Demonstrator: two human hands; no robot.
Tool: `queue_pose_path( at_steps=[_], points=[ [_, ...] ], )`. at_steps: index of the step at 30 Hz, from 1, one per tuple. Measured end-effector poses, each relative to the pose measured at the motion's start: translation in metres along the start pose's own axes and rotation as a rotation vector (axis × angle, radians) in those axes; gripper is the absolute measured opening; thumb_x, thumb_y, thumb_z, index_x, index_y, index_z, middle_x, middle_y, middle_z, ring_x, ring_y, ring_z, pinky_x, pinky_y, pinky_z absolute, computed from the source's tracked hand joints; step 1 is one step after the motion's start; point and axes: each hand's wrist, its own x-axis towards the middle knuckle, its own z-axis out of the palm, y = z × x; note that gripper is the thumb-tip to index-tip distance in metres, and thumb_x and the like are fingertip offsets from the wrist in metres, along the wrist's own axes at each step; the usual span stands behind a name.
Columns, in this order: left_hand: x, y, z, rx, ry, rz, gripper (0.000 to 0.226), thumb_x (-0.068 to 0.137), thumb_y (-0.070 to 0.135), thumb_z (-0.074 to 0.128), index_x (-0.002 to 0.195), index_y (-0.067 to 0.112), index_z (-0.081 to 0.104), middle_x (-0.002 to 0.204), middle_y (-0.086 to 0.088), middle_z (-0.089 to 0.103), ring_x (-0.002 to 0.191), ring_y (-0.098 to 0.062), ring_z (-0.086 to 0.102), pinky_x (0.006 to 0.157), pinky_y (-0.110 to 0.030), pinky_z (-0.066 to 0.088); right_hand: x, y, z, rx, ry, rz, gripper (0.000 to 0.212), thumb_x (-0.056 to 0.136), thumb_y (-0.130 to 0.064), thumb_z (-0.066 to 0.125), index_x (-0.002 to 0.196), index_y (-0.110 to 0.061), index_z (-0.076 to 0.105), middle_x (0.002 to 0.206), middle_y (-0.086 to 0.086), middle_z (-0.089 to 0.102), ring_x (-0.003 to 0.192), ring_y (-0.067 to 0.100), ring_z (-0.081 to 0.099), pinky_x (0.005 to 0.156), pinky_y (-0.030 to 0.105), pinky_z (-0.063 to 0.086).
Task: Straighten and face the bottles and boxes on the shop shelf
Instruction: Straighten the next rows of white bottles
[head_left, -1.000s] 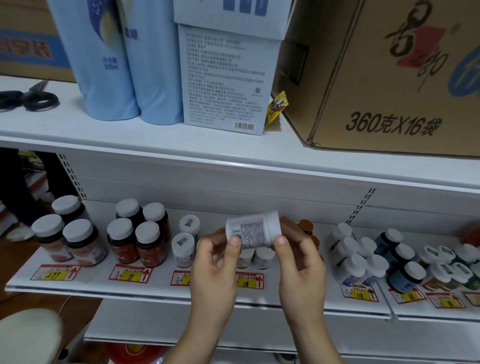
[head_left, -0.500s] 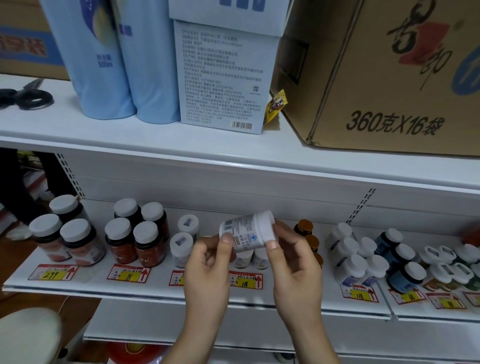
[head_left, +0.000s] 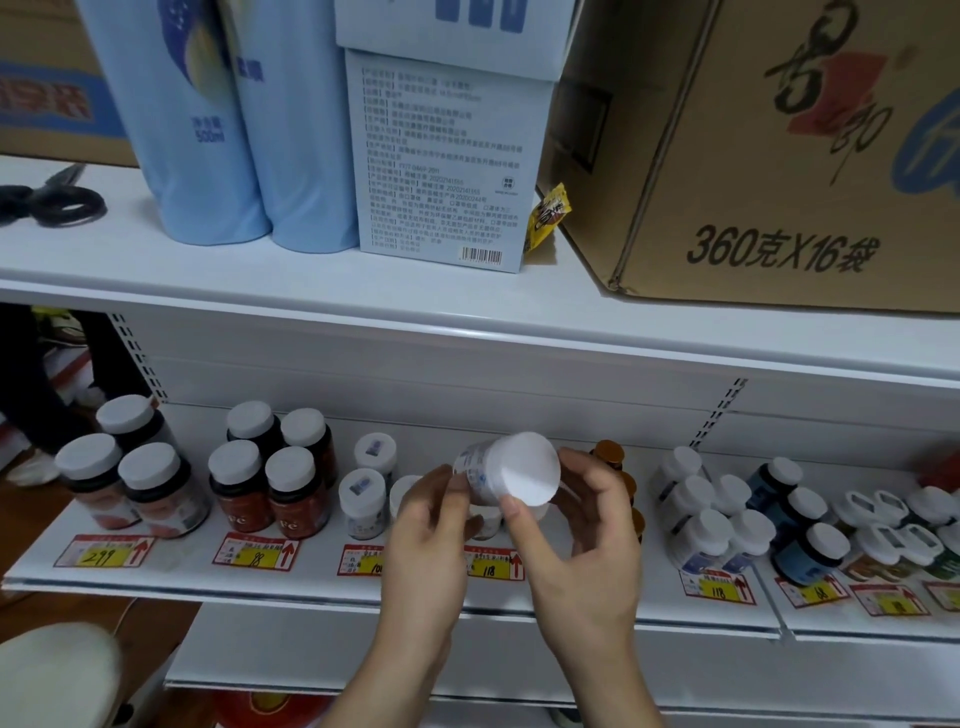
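The white bottle (head_left: 506, 470) is held in the air in front of the lower shelf (head_left: 311, 584), tipped on its side so that its flat white cap end faces the camera. The left hand (head_left: 428, 540) pinches the labelled body with thumb and fingertips. The right hand (head_left: 582, 530) grips the cap end, thumb on the near rim and fingers curled round the far side. What the bottle contains cannot be told; its wall is opaque.

Positions relative to the white bottle:
- Directly behind and below it: small white-capped bottles (head_left: 363, 501) standing upright on the lower shelf.
- Further left: four dark red bottles (head_left: 270, 480) in a two-by-two block, then three larger jars (head_left: 124, 467), all with white caps.
- Just right, partly behind the right hand: amber bottles (head_left: 609, 453) in a row running front to back.
- Further right: a cluster of white bottles (head_left: 701, 512), then dark blue bottles (head_left: 800, 530).
- Below: price tags (head_left: 257, 553) on the shelf front.
- Above, on the upper shelf (head_left: 363, 306): two pale blue bottles (head_left: 244, 130), a printed white box (head_left: 441, 156) and a closed cardboard carton (head_left: 779, 156).
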Motion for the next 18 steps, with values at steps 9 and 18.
queue_pose_path(
  at_steps=[9,18],
  points=[
    [-0.005,0.002,0.005,-0.095,-0.108,-0.124,0.03,0.105,0.01,0.042,0.109,0.017,0.072,0.101,0.001,0.077,0.099,-0.015,0.072,0.075,-0.027,0.056,-0.006,-0.001,-0.004,-0.194,-0.002,-0.227,0.051,0.071,-0.016,0.085,0.115,-0.018,0.06,0.119,-0.004,0.056,0.115,0.026,0.058,0.092,0.045,0.051],
    [-0.006,0.004,0.006,-0.275,-0.118,-0.133,0.022,0.103,0.008,0.046,0.115,0.007,0.065,0.104,-0.007,0.076,0.101,-0.02,0.073,0.076,-0.028,0.056,-0.004,0.004,-0.01,-0.236,0.009,-0.363,0.028,0.079,-0.024,0.077,0.104,-0.013,0.071,0.116,0.006,0.057,0.115,0.027,0.059,0.092,0.019,0.045]
  ],
)
